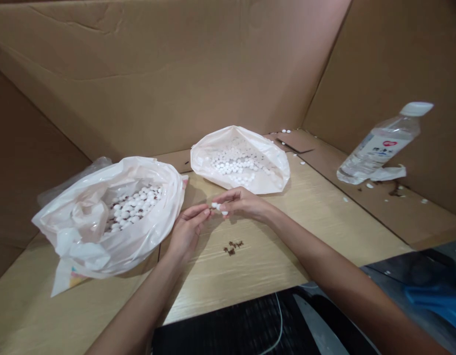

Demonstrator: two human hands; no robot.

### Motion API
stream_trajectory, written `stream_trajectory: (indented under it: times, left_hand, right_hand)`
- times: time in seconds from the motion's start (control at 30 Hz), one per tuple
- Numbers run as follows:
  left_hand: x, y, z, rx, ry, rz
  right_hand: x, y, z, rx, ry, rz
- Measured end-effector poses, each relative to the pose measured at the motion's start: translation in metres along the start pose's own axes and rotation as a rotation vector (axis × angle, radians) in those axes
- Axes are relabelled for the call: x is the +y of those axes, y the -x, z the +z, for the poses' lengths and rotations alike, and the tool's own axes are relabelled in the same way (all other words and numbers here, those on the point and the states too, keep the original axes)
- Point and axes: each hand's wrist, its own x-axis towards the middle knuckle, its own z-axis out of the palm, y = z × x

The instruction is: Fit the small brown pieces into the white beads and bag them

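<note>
My left hand [187, 228] and my right hand [240, 202] meet above the wooden table [287, 231], between two open plastic bags. Both pinch small white round pieces [218, 207] at the fingertips. The left bag [113, 217] holds many white pieces mixed with brown bits. The far bag [240, 159] holds only white pieces. A small heap of brown bits [231, 247] lies on the table just below my hands.
A clear water bottle [383, 143] with a white cap leans against the cardboard wall [176, 74] at the right. Loose white pieces [346, 199] are scattered on the cardboard flap. Dark objects and a white cable [277, 325] lie at the near edge.
</note>
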Motion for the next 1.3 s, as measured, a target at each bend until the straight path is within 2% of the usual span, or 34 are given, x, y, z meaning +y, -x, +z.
stream_trajectory:
  times: [0.4,0.8,1.3]
  left_hand:
    - [-0.003,-0.001,0.001,0.027,-0.077,0.08]
    - [-0.008,-0.003,-0.007,-0.141,-0.196,0.039]
    - [-0.009,-0.002,-0.009,-0.163,-0.274,0.065]
  right_hand:
    - [0.0,0.0,0.002,-0.034,-0.041,0.014]
    - [-0.007,0.003,0.006,-0.039,-0.014,0.004]
    - [-0.008,0.005,0.007,-0.055,0.0,-0.012]
